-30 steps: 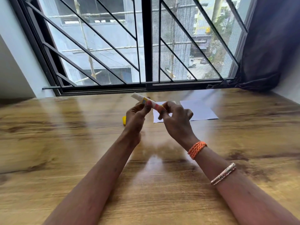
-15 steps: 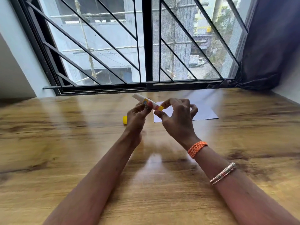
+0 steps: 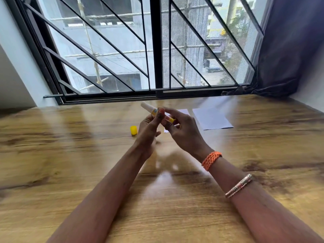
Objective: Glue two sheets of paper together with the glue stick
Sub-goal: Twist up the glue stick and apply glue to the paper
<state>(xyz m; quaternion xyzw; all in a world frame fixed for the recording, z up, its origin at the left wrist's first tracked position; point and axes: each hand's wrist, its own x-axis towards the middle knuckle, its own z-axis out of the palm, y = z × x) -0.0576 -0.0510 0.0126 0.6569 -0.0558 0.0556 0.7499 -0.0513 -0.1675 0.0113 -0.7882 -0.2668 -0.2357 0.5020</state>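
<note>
The left hand point(image 3: 149, 130) is up in the air over the shiny brown wooden table point(image 3: 70, 172). Its thumb and fingers pinch the small white glue stick with the yellow end point(image 3: 154, 112) around its middle. The glue stick is tilted, with its white tip pointing up and away toward the window and its yellow end pointing down toward the right hand point(image 3: 182, 132).

The right hand is just beside the left one, also off the table. Its fingers are bent a little and spread, and its fingertips point(image 3: 168, 122) are at the yellow end of the glue stick. The picture is a bit blurry there, so the fingertips seem to pinch that end, but I can't be sure how hard they hold it.

A small round yellow plastic cap point(image 3: 133, 130) stands on the table, just to the left of the left hand, not touching it.

Two flat white sheets of paper lie on the table past the hands, near the window. The right sheet of paper point(image 3: 212, 118) is easy to see. The left sheet of paper point(image 3: 182, 112) is mostly hidden behind the right hand. There is a thin strip of table between them.

The right arm has an orange woven band point(image 3: 211, 160) at the wrist and a shiny beaded bracelet point(image 3: 239, 185) further up.

Behind the table is a big window with black metal bars point(image 3: 156, 50). A dark purple curtain point(image 3: 289, 50) hangs at the right.
</note>
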